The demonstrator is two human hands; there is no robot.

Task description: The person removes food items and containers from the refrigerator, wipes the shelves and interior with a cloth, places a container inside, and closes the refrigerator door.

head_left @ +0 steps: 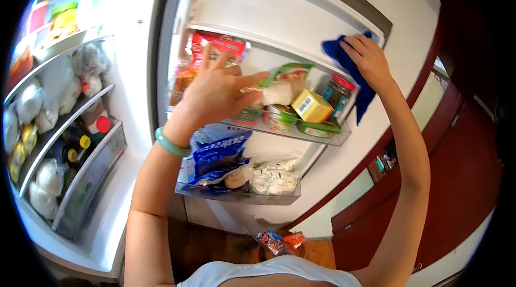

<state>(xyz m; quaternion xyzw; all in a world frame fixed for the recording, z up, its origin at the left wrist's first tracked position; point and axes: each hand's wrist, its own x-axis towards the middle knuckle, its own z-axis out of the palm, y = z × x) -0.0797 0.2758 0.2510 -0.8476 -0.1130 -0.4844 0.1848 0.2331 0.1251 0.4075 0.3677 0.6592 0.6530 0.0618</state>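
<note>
My right hand grips a dark blue cloth at the right edge of the open fridge door, and part of the cloth hangs down beside the door shelf. My left hand, slightly blurred, has its fingers spread in front of the middle door shelf. Behind its fingers is a red packet. Beside its thumb lies a pale clear-wrapped packet; whether they touch I cannot tell. A yellow box, a red-lidded jar and green-rimmed tubs share this shelf.
Blue bags and white packets fill the lower door shelf. On the left, the fridge compartment holds bagged food and bottles. Colourful packets are low down near my body. Dark red cabinets stand to the right.
</note>
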